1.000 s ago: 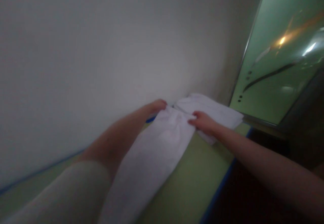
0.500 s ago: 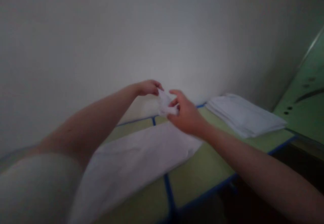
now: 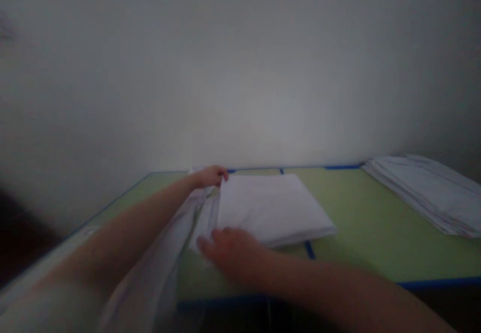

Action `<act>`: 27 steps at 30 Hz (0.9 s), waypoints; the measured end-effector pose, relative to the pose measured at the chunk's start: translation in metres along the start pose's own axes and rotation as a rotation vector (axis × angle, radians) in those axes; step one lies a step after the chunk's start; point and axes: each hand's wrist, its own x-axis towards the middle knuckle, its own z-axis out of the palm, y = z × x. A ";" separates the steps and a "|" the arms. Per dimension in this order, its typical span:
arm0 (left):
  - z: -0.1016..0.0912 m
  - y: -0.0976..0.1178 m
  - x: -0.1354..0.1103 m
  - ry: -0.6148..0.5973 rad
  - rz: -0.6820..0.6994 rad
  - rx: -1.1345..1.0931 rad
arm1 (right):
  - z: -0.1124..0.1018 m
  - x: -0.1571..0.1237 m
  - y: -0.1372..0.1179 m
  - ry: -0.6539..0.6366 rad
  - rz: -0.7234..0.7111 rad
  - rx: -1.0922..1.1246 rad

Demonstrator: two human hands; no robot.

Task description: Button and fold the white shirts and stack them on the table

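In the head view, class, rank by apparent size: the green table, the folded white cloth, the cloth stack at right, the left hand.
1. green table
2. folded white cloth
3. cloth stack, cut off by the frame edge, so its order against the folded cloth is unsure
4. left hand

A green table with blue edging fills the lower half of the view, and its far edge meets a plain white wall. Thin blue lines divide the tabletop into panels; one short stretch of such a line shows near the front edge, and another meets the far edge near the middle. At the right end of the table, close to the far right corner, lies a flat stack of folded white cloths, possibly towels, though the dim, blurred picture does not settle it. The stack runs out of view at the right side.
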 end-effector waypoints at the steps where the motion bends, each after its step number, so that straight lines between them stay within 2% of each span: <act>1: 0.008 -0.008 -0.008 0.000 -0.009 0.002 | 0.003 -0.004 -0.006 -0.015 -0.044 -0.013; 5: 0.024 -0.023 -0.018 0.008 -0.015 -0.003 | -0.008 -0.027 -0.004 -0.029 -0.111 -0.049; 10: 0.025 -0.015 -0.009 0.034 -0.048 -0.089 | -0.028 -0.064 0.033 -0.073 0.035 -0.107; 13: 0.031 -0.004 -0.010 0.064 -0.100 -0.056 | -0.021 -0.077 0.055 -0.101 0.085 -0.083; 16: 0.037 0.003 -0.014 0.144 -0.074 0.178 | -0.010 -0.080 0.065 -0.135 0.038 -0.092; 18: 0.035 0.005 -0.016 0.193 -0.058 0.287 | -0.006 -0.077 0.066 -0.127 0.022 -0.107; 22: 0.020 0.002 -0.019 0.209 -0.079 0.286 | -0.006 -0.071 0.062 -0.033 0.096 -0.073; 24: 0.016 -0.002 -0.022 0.192 -0.080 0.293 | -0.005 -0.070 0.056 -0.029 0.119 -0.038; 27: 0.021 -0.010 -0.031 0.104 -0.023 0.316 | -0.001 -0.069 0.043 -0.070 0.130 0.018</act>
